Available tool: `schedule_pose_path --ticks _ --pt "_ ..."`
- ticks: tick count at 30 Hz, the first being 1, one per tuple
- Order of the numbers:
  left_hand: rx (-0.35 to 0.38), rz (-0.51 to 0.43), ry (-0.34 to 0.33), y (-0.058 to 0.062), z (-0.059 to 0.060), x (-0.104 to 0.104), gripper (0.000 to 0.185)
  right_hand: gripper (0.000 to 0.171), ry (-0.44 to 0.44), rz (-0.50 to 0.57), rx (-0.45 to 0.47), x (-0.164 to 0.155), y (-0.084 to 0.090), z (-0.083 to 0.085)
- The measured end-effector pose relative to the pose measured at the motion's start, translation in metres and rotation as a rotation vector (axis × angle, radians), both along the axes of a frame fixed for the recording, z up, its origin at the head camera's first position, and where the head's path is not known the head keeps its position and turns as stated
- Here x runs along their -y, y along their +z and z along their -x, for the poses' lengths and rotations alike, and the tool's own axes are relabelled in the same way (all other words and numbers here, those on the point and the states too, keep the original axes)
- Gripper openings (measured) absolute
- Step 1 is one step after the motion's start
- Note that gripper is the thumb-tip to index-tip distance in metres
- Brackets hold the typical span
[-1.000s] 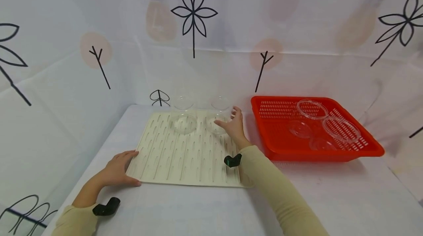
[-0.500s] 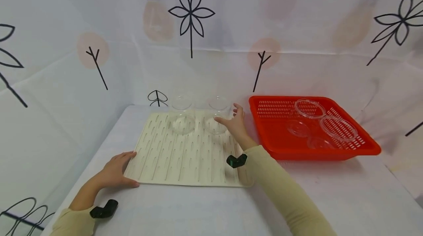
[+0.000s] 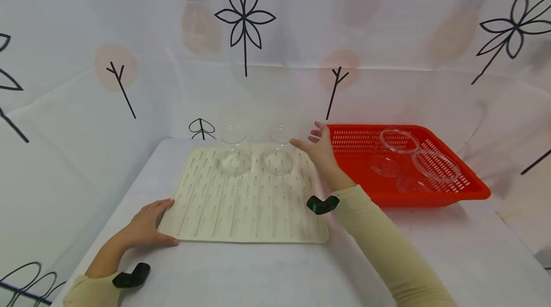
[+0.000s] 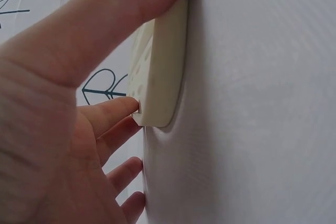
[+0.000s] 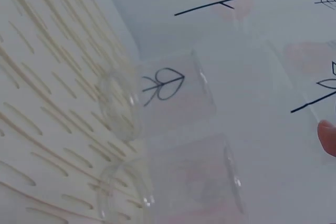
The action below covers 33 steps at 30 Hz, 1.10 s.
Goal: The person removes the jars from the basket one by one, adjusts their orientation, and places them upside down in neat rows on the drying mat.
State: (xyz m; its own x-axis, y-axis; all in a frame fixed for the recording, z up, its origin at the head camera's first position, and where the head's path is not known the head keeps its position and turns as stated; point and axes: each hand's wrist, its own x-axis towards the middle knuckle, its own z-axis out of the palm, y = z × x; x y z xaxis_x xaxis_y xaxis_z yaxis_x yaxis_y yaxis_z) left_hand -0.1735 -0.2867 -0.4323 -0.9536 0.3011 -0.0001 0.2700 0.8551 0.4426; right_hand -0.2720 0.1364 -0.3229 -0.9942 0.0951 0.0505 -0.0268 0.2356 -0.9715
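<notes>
Two clear cups stand side by side at the back of a cream ribbed drying mat, the left cup and the right cup. My right hand, thumb and fingers spread, hovers just right of the right cup and holds nothing. In the right wrist view both cups, the far one and the near one, stand apart from my fingers. My left hand rests at the mat's near left corner, thumb along the front edge, relaxed fingers at the left side; the left wrist view shows a fingertip touching the mat's edge.
A red plastic basket stands right of the mat, close behind my right forearm. Two more clear cups lie in it, with rims toward its right side. A white patterned cloth hangs behind the white-covered table.
My right hand has drawn back to the right, away from the right cup, which stays on the mat. My left hand keeps its place at the mat corner. The head view has shifted slightly.
</notes>
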Motion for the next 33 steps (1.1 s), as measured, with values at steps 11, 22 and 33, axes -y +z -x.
schedule_pose_path --ticks 11,22,33 --pt "0.000 0.005 -0.003 -0.002 0.000 0.000 0.111 0.089 -0.071 0.007 -0.017 -0.034 0.020 -0.005" --pt "-0.028 0.013 -0.025 -0.002 -0.002 0.004 0.108 0.087 -0.199 0.028 0.015 -0.077 0.025 -0.009" --pt "-0.008 0.022 -0.019 -0.001 -0.001 0.004 0.108 0.088 -0.318 0.041 0.016 -0.121 0.022 -0.011"
